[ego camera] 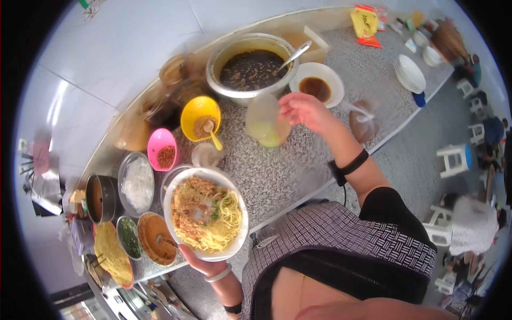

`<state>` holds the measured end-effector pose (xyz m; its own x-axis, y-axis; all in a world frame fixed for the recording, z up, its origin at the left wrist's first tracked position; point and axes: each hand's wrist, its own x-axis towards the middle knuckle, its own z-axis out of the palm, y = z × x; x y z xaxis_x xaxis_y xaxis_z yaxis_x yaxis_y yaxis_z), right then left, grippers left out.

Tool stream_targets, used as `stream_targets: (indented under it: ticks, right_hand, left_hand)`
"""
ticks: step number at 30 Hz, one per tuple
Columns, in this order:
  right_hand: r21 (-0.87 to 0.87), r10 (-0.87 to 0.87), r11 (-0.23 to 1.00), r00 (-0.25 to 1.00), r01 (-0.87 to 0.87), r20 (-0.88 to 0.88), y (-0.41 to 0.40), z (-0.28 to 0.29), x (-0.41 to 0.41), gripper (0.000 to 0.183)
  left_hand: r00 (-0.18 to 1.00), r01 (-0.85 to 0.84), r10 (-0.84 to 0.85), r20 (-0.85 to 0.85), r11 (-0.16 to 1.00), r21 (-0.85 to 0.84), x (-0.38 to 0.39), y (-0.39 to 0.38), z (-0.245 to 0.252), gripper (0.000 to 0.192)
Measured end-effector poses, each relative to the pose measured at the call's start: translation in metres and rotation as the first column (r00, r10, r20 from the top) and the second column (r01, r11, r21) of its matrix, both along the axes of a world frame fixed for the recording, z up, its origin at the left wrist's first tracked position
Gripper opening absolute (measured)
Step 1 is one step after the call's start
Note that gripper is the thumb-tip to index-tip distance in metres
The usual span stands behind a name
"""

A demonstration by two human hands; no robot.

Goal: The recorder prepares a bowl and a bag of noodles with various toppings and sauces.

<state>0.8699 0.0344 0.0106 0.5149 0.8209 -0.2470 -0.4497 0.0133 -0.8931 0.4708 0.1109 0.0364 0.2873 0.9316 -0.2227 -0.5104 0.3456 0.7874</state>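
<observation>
My left hand (206, 266) holds up a white bowl (245, 224) from below, thumb at its rim. In it lie yellow noodles (232, 208) topped with brown crumbs, a whitish patch and some chopped greens. My right hand (306, 112) is over the counter with fingers bent, beside a blurred translucent container (268, 128) with something pale green in it. Whether the fingers grip its edge cannot be made out. Just beyond that hand are a white bowl of brown sauce (316, 89) and a large metal pot (252, 94) of dark sauce with a spoon (298, 52).
Along the speckled counter (288, 168) stand a yellow bowl (192, 110), a pink cup (154, 140), a bowl of white granules (138, 186), chopped greens (129, 238) and orange-brown sauce (152, 236). Stacked white bowls (410, 74) sit right, near a tied plastic bag (363, 124). People and stools are beyond.
</observation>
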Motion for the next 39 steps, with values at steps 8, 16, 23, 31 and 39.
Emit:
stream_targets:
  ticks: [8, 16, 23, 31, 39]
  right_hand:
    - [-0.4, 0.367, 0.879, 0.17, 0.258, 0.915, 0.029, -0.027, 0.023, 0.02]
    - [-0.566, 0.537, 0.82, 0.234, 0.078, 0.81, 0.012, -0.055, -0.003, 0.025]
    - [-0.459, 0.474, 0.872, -0.058, 0.17, 0.879, 0.029, 0.013, -0.035, 0.028]
    - [-0.319, 0.368, 0.915, 0.186, -0.246, 0.911, 0.089, 0.012, -0.006, 0.024]
    - [-0.722, 0.691, 0.683, -0.226, -0.107, 0.687, 0.005, 0.003, -0.022, 0.017]
  left_hand:
    - [0.994, -0.107, 0.106, 0.035, 0.994, 0.007, 0.013, -0.057, -0.007, 0.062]
    - [0.986, -0.162, 0.162, 0.032, 0.987, -0.011, 0.009, -0.068, -0.026, 0.065]
    - [0.99, -0.136, 0.133, -0.038, 0.987, -0.086, 0.018, -0.079, -0.022, 0.068]
    - [0.996, 0.076, -0.071, 0.058, 0.994, -0.082, 0.024, -0.081, -0.053, 0.071]
    - [0.983, 0.109, -0.082, 0.162, 0.981, -0.163, 0.059, -0.073, -0.061, 0.056]
